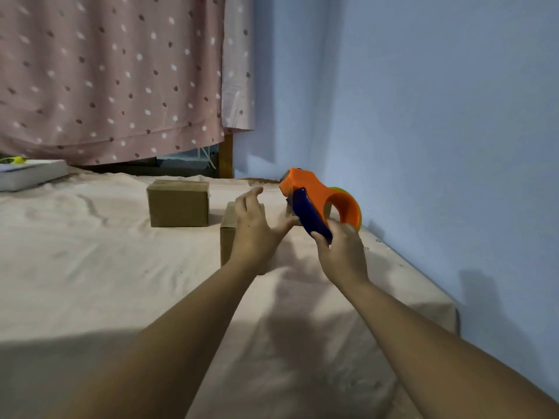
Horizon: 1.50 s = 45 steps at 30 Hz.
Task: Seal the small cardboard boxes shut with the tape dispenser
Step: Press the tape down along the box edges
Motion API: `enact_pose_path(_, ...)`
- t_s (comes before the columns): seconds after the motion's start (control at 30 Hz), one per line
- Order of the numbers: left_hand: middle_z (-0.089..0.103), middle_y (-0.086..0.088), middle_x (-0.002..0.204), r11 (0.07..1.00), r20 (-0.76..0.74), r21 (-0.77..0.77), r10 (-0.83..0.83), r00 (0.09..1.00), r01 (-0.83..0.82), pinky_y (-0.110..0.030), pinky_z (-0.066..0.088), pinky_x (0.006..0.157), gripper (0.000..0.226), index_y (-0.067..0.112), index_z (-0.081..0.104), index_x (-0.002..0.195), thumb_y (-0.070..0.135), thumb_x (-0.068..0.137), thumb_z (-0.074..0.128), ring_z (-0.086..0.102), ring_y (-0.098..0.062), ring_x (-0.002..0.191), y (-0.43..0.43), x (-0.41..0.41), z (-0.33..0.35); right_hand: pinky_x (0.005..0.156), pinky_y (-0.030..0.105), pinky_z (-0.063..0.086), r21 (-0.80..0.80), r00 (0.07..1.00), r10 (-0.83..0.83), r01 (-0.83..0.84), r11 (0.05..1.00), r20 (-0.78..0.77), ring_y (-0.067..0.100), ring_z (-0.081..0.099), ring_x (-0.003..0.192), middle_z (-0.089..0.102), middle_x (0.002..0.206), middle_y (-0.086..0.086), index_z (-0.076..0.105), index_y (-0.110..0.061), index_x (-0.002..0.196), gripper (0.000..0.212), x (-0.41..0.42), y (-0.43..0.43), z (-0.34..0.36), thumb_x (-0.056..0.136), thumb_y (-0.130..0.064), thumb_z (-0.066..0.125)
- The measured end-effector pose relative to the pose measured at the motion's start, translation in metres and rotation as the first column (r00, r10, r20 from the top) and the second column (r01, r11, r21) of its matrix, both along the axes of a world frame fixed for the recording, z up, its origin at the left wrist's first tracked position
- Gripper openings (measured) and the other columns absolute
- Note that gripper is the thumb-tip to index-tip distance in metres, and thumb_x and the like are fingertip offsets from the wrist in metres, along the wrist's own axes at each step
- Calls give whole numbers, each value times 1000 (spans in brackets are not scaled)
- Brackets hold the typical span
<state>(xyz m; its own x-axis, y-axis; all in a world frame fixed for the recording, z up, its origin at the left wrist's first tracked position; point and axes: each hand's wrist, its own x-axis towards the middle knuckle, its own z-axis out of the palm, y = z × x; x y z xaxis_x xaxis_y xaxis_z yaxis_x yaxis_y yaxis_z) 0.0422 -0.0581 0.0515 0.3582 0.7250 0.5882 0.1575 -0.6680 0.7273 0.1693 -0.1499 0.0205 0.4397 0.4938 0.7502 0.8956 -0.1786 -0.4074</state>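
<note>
Right hand (343,255) wraps its grip round the tape dispenser (314,189) handle; left hand (255,234), grip spread, hovers over the nearest cardboard box (227,243), probably to steady it.

The left hand (254,234) and right hand (343,252) are bare, as are both forearms (181,328).

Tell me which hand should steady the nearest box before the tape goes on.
Left. The left hand is open and right at the box, so it is free to press down. The right hand is busy gripping the dispenser by its blue handle.
</note>
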Motion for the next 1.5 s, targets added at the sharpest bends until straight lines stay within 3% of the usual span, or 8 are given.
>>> enact_pose_path(0.17, 57, -2, 113, 955, 135, -297, 48, 990, -5, -13, 39, 64, 38, 18, 45, 120, 20, 89, 66, 53, -10, 89, -13, 3, 14, 73, 36, 46, 54, 1000, 13, -14, 998, 28, 24, 52, 88, 59, 89, 5, 61, -9, 108, 20, -15, -4, 7, 91, -19, 59)
enact_pose_path(0.33, 57, 1, 101, 925, 187, -370, 162, 969, -83, -21, 46, 71, 18, 18, 52, 107, 10, 93, 59, 56, -15, 92, -1, -17, 18, 74, 39, 50, 64, 1000, 15, -15, 998, -4, 27, 55, 88, 62, 96, 7, 61, -10, 111, 26, -14, -11, 22, 86, -17, 62)
enact_pose_path(0.47, 61, 1, 97, 907, 251, -418, 159, 955, -42, -34, 54, 84, 19, 21, 57, 100, 7, 90, 62, 61, -20, 95, 21, -41, 22, 63, 28, 42, 8, 996, -16, 16, 1000, -87, 25, 56, 85, 64, 88, 1, 61, -14, 85, 12, -10, -20, 37, 78, -24, 63)
enact_pose_path(0.67, 65, -6, 91, 937, 160, -349, 93, 983, -32, -19, 53, 60, 16, 9, 62, 105, 12, 89, 64, 66, -16, 78, 38, -69, 30, 82, 36, 39, -273, 997, -78, 70, 959, -19, 27, 39, 111, 53, 110, 9, 48, -10, 110, 33, -4, -26, 46, 91, -36, 51)
enact_pose_path(0.83, 62, 1, 84, 932, 160, -354, 145, 976, -80, -15, 47, 57, 14, 9, 64, 104, 15, 93, 59, 62, -10, 72, 47, -77, 32, 77, 31, 36, -435, 985, -154, 174, 884, 80, 24, 37, 110, 39, 112, 6, 33, -13, 123, 89, 0, -32, 52, 64, -68, 70)
enact_pose_path(1.03, 64, -6, 93, 881, 191, -457, 231, 954, -122, -26, 55, 75, 17, 7, 66, 105, 16, 94, 57, 63, -16, 81, 58, -77, 22, 75, 35, 51, -332, 993, -121, 119, 936, 16, 25, 54, 97, 30, 114, 7, 32, -19, 127, 63, 6, -30, 52, 80, -33, 72)
enact_pose_path(1.17, 63, -8, 97, 863, 181, -488, 246, 952, -130, -20, 50, 65, 17, 8, 66, 107, 16, 94, 57, 60, -14, 76, 59, -78, 11, 76, 32, 48, -212, 981, -148, 120, 970, -122, 23, 50, 89, 31, 115, 7, 41, -15, 126, 49, 11, -32, 53, 83, -8, 64)
enact_pose_path(1.5, 65, -17, 110, 756, 183, -650, 250, 951, -74, -45, 49, 90, 20, 5, 68, 98, 19, 84, 72, 60, -37, 105, 62, -75, 2, 81, 30, 42, -45, 970, -99, 91, 995, -222, 23, 45, 90, 36, 120, 13, 49, -14, 125, 42, 28, -21, 38, 86, 2, 52)
